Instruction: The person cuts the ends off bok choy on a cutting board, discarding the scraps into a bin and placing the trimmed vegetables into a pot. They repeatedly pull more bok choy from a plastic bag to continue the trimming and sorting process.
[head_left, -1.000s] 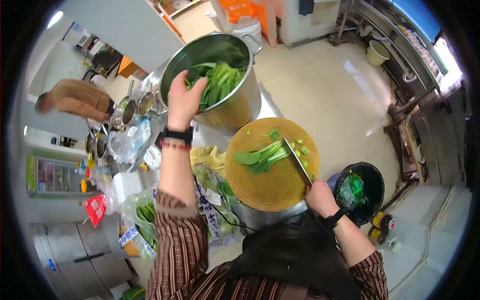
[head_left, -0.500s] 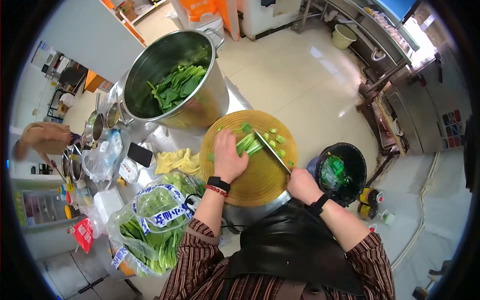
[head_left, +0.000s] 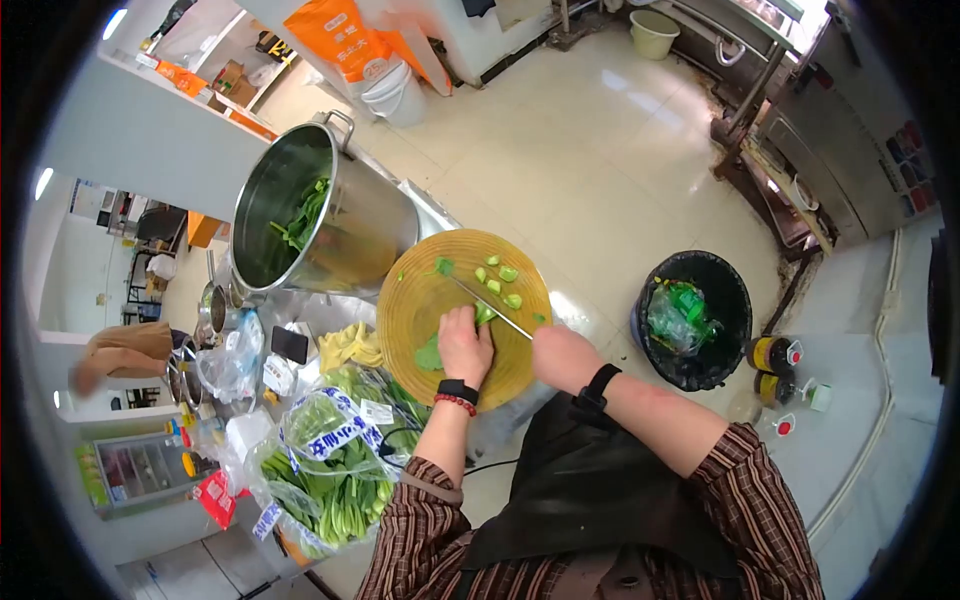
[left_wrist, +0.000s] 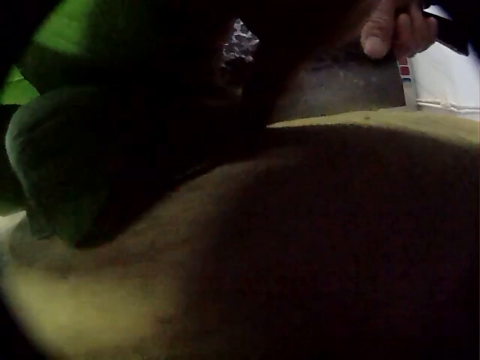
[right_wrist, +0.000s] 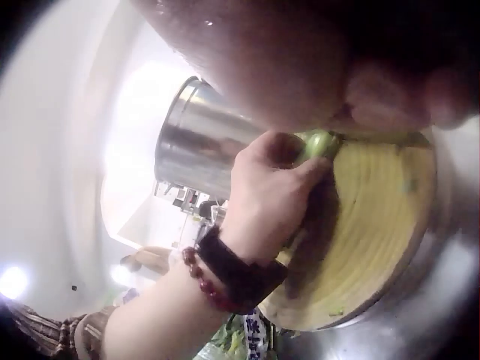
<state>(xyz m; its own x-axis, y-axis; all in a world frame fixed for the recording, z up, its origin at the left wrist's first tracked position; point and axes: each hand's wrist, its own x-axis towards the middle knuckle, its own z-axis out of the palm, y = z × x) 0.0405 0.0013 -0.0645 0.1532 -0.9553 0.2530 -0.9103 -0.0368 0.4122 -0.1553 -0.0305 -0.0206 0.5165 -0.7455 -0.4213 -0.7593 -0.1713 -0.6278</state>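
A round wooden chopping board [head_left: 405, 300] lies in front of the person. On it my left hand [head_left: 465, 345] grips a bunch of bok choy [head_left: 484, 313], its pale stalk end poking out past the fingers and a leaf on the other side. In the right wrist view the thumb and fingers of that hand close round the stalk [right_wrist: 322, 144]. My right hand [head_left: 565, 358] holds a kitchen knife [head_left: 497, 312] by its handle, the blade lying across the board close beside the stalk. Several cut bok choy ends [head_left: 508, 273] lie beyond the blade.
A tall steel pot [head_left: 375, 215] with greens inside stands beyond the board. Left are yellow gloves [head_left: 350, 347], a phone [head_left: 290, 345] and a plastic bag of greens [head_left: 340, 490]. A black-lined bin [head_left: 650, 350] and bottles [head_left: 768, 353] stand to the right.
My left hand has come back from over the pot to the board and now grips the bok choy. The knife stays at the stalk end, and the head view has shifted.
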